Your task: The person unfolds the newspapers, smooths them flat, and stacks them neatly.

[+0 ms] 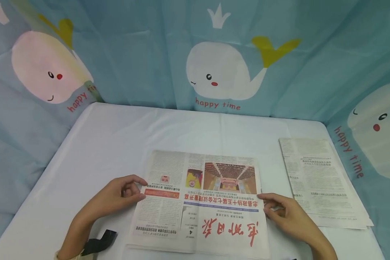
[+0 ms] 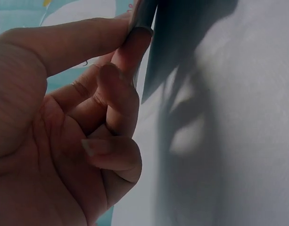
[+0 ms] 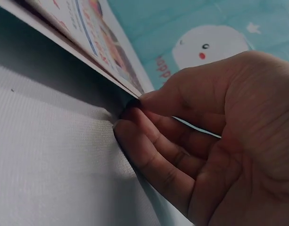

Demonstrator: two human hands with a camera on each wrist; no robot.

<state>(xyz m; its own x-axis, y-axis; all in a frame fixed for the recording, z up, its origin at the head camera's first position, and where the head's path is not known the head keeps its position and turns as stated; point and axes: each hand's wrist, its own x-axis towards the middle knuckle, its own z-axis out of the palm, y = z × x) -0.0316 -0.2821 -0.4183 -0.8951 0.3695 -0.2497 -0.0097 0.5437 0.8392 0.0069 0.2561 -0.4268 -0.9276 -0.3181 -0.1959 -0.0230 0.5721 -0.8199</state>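
A folded newspaper with red headline characters and a colour photo lies upside down to me at the front of the table. My left hand pinches its left edge between thumb and index finger. The left wrist view shows the other fingers of that hand curled, with a shadow on the white cloth. On the opposite edge, my right hand pinches the newspaper as well. In the right wrist view, the thumb of that hand is at the paper's edge, which stands raised from the cloth.
A second stack of printed newspaper sheets lies at the right of the white-covered table. A blue curtain with white whales closes off the back and both sides. Something black sits beside my left wrist.
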